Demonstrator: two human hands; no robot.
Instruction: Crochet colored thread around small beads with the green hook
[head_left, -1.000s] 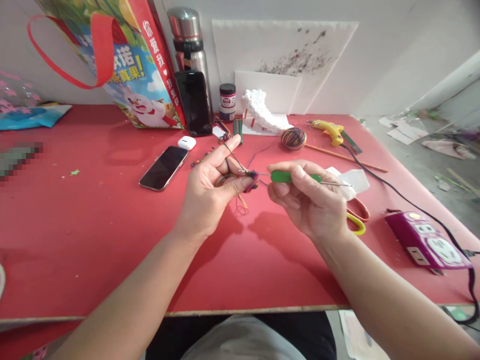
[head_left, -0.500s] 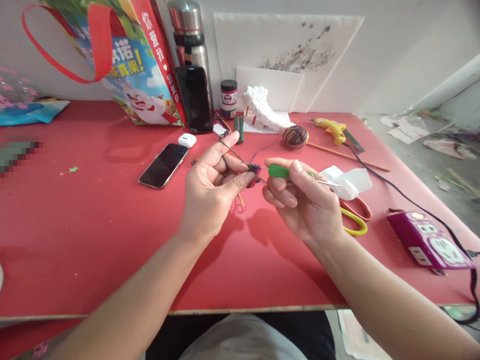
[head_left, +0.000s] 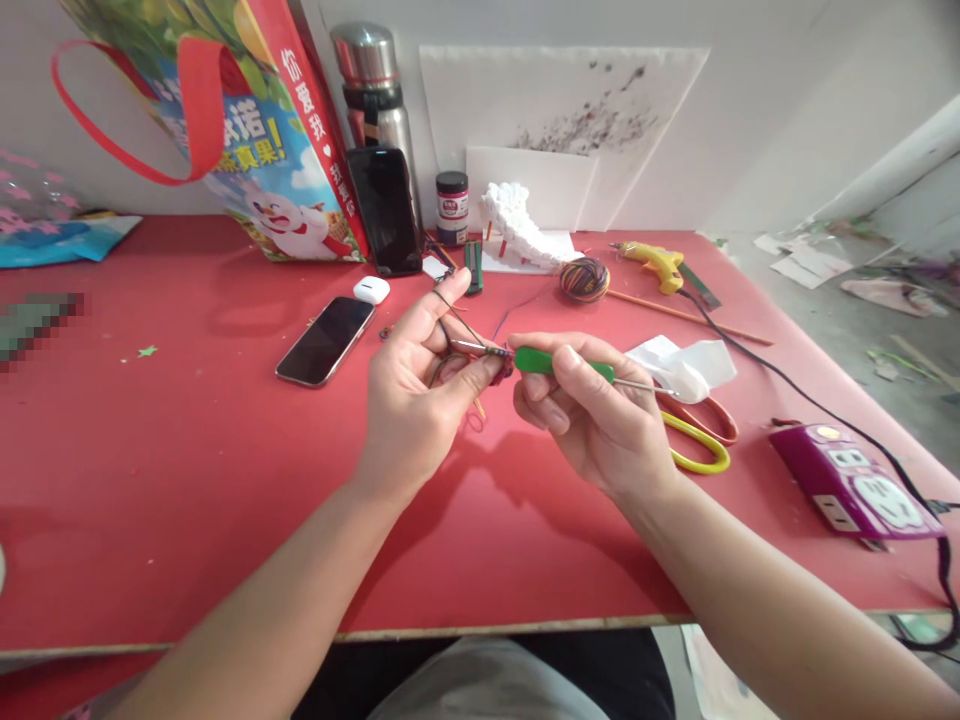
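Between thumb and fingers my left hand (head_left: 420, 390) pinches a small dark multicoloured crochet piece (head_left: 504, 365). Dark yarn (head_left: 459, 322) runs over its raised index finger. My right hand (head_left: 600, 400) is closed round the green grip of a crochet hook (head_left: 534, 361). The hook's metal shaft passes through the edge of the crochet piece and reaches toward the left fingers; its other thin metal end sticks out to the right. A multicoloured yarn ball (head_left: 584, 281) lies behind my hands, with a strand trailing toward them. Part of the crochet piece is hidden by my left thumb.
A phone (head_left: 325, 341) and white earphone case (head_left: 371, 290) lie to the left. Scissors with red and yellow handles (head_left: 701, 445), white tissue (head_left: 686, 368), a yellow glue gun (head_left: 651, 266) and a purple power strip (head_left: 855, 480) are at the right. A bag (head_left: 300, 205) stands behind.
My right hand has moved left, closer to my left hand, and the hook's shaft now pushes further through the crochet piece. The whole view has shifted slightly.
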